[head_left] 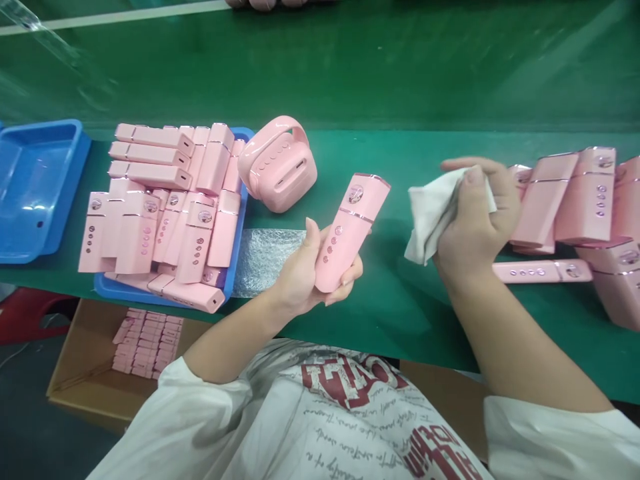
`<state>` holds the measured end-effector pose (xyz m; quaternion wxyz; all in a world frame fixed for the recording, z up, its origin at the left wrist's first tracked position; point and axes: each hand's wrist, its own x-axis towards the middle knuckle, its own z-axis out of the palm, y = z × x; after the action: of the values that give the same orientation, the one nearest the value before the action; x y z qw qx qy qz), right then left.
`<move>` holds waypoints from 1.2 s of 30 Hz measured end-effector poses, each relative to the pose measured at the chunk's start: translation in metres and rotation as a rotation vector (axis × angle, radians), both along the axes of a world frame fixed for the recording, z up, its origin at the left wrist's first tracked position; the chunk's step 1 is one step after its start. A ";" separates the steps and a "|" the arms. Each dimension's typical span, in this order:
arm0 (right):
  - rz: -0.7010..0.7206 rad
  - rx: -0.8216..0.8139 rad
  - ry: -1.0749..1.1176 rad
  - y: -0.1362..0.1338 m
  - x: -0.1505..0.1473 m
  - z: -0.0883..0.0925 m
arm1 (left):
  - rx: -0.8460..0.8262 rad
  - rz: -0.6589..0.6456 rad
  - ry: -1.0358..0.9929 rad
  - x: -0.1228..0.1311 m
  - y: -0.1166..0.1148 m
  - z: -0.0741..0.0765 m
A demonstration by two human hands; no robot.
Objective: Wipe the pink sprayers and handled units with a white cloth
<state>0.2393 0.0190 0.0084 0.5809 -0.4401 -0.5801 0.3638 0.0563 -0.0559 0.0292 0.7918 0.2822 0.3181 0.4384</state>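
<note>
My left hand is wrapped round a pink handheld device, tilted with its top to the upper right. A round badge, a shiny band and a row of small buttons show on its face. In my right hand a white cloth is gripped, its loose end hanging toward the device but apart from it. Beyond my left hand stands a rounded pink speaker-like unit with a loop handle. A sheet of clear bubble wrap lies partly behind my left wrist.
On the left, a blue tray is heaped with similar pink devices. Farther left is another blue tray. More pink devices lean and lie at the right. Under the green table, a cardboard box holds rows of pink pieces.
</note>
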 end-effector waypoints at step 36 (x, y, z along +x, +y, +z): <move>0.402 0.548 -0.533 -0.027 -0.022 0.013 | 0.364 0.129 0.884 0.002 -0.017 -0.005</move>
<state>0.2169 -0.0082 0.0218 0.4237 -0.2264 -0.8593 0.1756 0.0581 -0.0731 0.0244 0.4895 0.5555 0.5591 0.3731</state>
